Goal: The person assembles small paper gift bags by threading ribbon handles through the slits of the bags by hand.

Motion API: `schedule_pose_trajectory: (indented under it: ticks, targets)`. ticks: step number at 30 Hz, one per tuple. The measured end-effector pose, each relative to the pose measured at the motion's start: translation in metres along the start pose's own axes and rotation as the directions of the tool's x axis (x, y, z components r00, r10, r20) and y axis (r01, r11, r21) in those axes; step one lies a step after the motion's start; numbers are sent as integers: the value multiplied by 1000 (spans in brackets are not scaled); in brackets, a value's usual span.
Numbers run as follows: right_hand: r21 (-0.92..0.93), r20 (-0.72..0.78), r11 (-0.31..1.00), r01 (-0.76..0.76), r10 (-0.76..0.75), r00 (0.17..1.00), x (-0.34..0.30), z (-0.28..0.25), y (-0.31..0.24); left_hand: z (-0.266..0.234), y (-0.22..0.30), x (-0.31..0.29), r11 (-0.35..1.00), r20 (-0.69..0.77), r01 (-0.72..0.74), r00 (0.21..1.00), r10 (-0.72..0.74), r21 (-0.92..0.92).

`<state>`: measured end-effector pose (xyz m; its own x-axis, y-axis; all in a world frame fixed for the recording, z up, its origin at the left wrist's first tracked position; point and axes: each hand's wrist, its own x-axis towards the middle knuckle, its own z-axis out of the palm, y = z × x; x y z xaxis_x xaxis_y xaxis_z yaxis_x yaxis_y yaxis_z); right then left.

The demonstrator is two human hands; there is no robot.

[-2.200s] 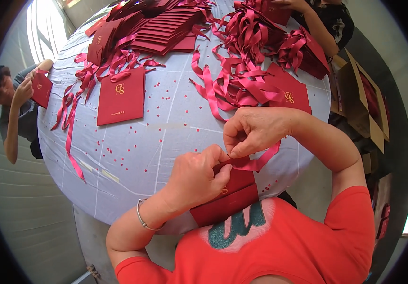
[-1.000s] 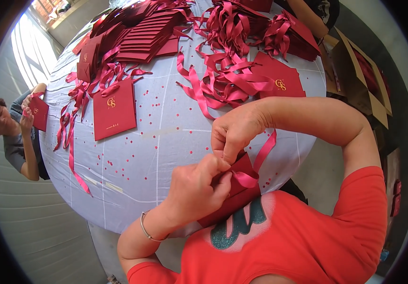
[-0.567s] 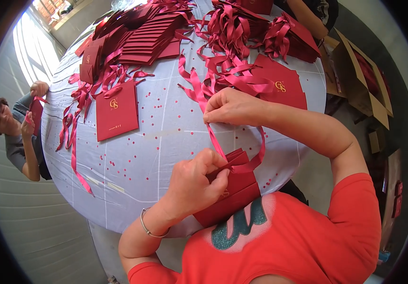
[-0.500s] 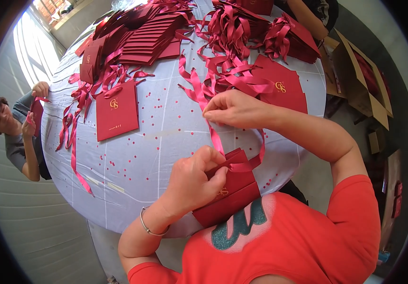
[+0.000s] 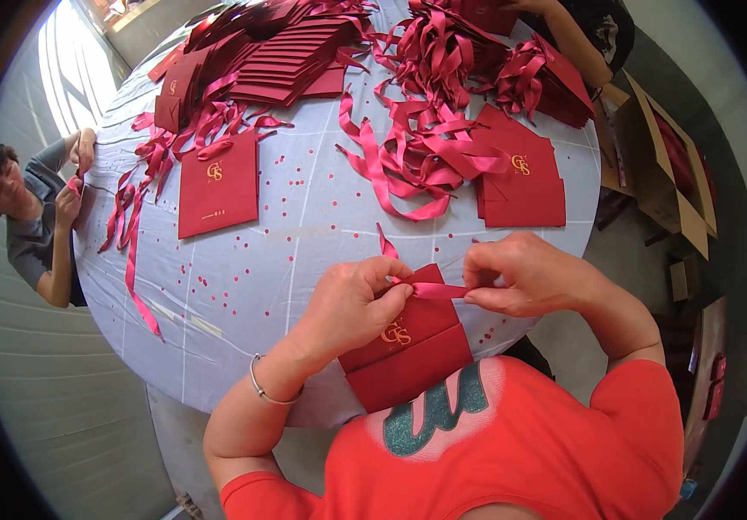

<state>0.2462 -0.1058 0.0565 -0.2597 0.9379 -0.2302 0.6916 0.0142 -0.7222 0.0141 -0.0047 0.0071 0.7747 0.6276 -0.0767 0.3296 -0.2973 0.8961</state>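
A dark red paper gift bag (image 5: 417, 360) with gold lettering lies flat at the table's near edge, against my shirt. Across its top edge runs a pink satin ribbon (image 5: 439, 291), stretched between my two hands. My left hand (image 5: 358, 303) pinches the ribbon at the bag's top edge, and one loose ribbon tail sticks up past the fingertips. To the right of the bag, my right hand (image 5: 525, 276) is closed on the ribbon's other end, thumb and fingers pressed together. The exact hold under my left fingertips is partly hidden.
Loose pink ribbons (image 5: 425, 156) lie beyond my hands, beside flat red bags (image 5: 521, 195). Stacked red bags (image 5: 291, 65) fill the far side. Another bag (image 5: 220, 191) lies left. Co-workers sit left and far right. A cardboard box (image 5: 664, 173) stands right.
My right hand has come down and toward me from the ribbon heap, and now pulls the ribbon out to the right. My left hand stays pinched at the bag's top.
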Motion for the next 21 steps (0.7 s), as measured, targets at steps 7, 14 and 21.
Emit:
schedule_pose_trajectory:
  ticks: [7,14,21]
  targets:
    - [234,6,965,117,-122,993,-22,-39,-15,6,-12,0,991,-80,-100,991,107,85]
    - [433,-21,865,253,-271,962,-41,-55,-2,7,-14,5,997,-101,-29,994,37,76]
    - [538,-307,722,434,-312,899,-41,-62,15,7,-18,7,997,-92,37,995,-30,74]
